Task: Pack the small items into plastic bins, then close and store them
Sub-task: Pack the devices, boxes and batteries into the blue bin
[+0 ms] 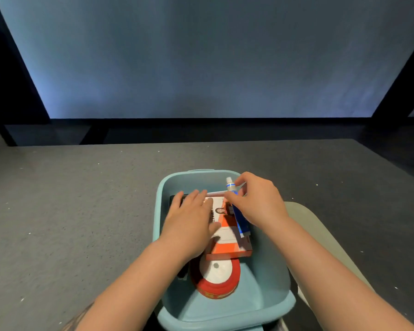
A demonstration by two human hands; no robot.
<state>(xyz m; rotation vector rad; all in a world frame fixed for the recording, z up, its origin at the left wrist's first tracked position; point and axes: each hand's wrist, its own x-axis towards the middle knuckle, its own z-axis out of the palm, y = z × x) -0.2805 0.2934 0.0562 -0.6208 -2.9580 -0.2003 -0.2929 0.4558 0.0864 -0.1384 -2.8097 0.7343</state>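
Plastic bin [268,278], pale blue, low centre of frame on the grey bench [81,211]. Packing step in hand. Left hand [189,218] flat, pressing the orange box [227,244]; right hand [258,199] pinching the blue tube [240,217]. Next, probably: release tube, find lid.

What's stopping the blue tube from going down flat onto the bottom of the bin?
The orange and white box lies under the blue tube, so the tube rests on it, not on the floor of the teal bin. The left hand presses flat on that box; the right hand pinches the tube's cap end.
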